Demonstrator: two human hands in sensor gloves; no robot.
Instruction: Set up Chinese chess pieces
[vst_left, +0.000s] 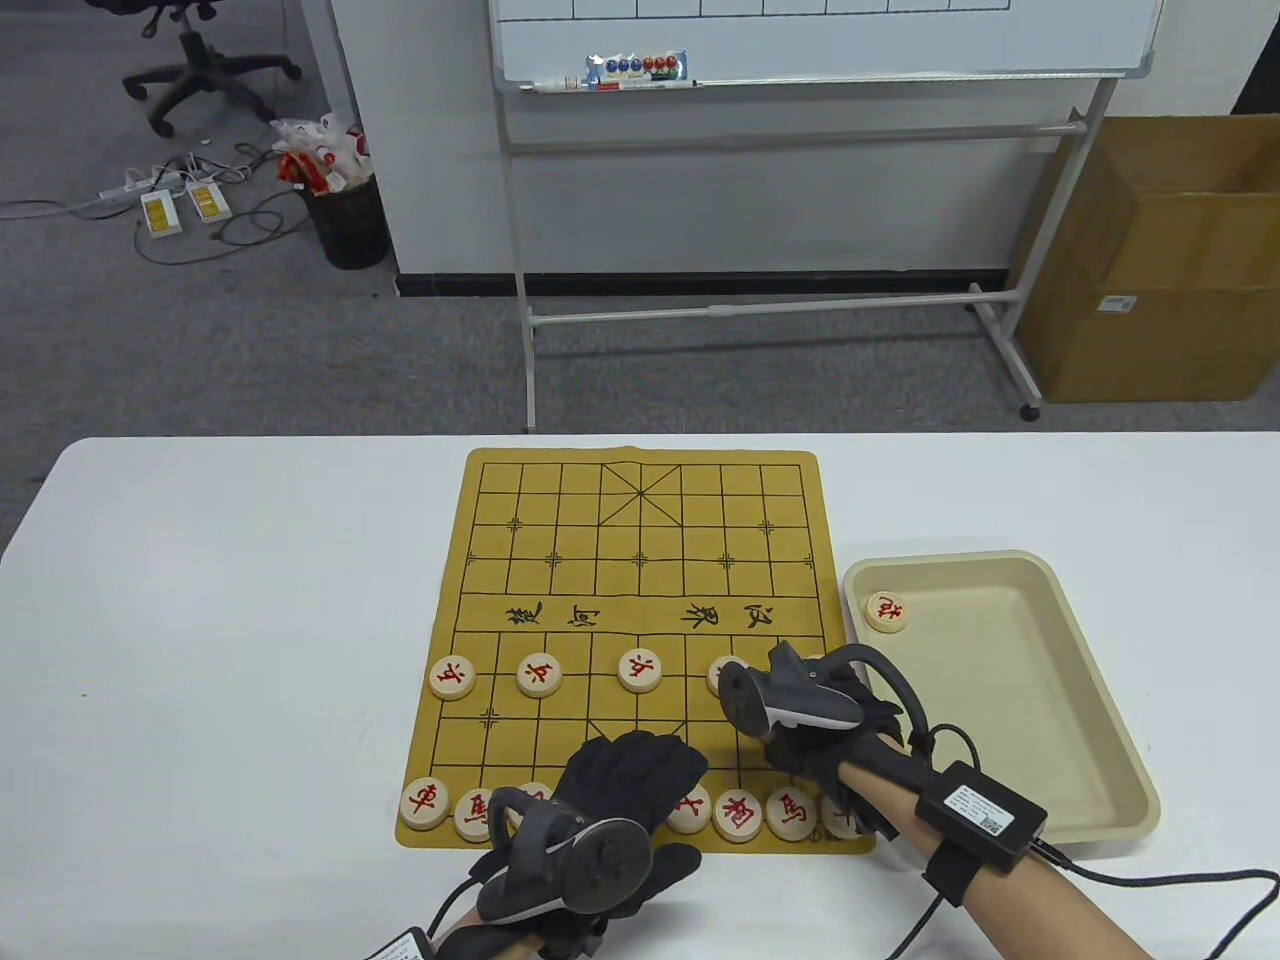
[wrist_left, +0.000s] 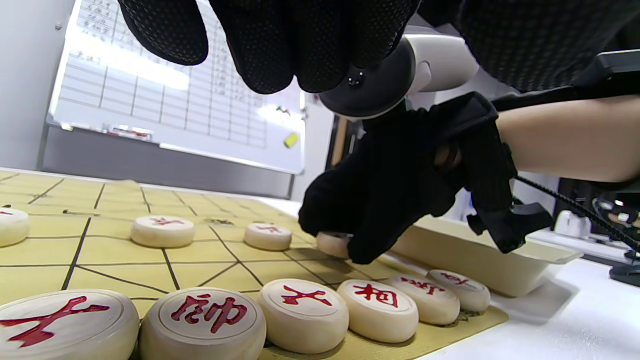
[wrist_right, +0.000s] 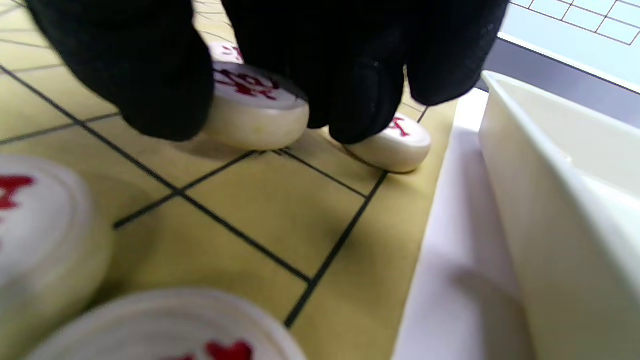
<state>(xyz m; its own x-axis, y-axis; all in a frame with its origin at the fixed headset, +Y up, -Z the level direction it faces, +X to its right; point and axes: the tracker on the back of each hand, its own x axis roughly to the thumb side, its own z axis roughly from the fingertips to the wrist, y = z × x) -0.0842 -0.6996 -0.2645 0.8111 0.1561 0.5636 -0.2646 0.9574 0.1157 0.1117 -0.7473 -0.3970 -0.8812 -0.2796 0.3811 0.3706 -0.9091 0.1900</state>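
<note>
The yellow chess board (vst_left: 560, 560) lies mid-table. Red-lettered wooden pieces form its near row (wrist_left: 302, 312); more stand one row up (vst_left: 538, 675). My right hand (vst_left: 800, 715) is low over the board's right side and pinches a piece (wrist_right: 255, 115) that rests on the board. The left wrist view shows the same grip (wrist_left: 332, 244). Another piece (wrist_right: 395, 142) lies just behind it near the board's right edge. My left hand (vst_left: 620, 790) hovers over the middle of the near row, fingers (wrist_left: 270, 50) loosely curled, holding nothing.
A beige tray (vst_left: 1100, 760) sits right of the board with one red piece (vst_left: 887, 611) in its far left corner. White table (vst_left: 220, 620) lies to the left. A whiteboard stand and a cardboard box stand beyond the table.
</note>
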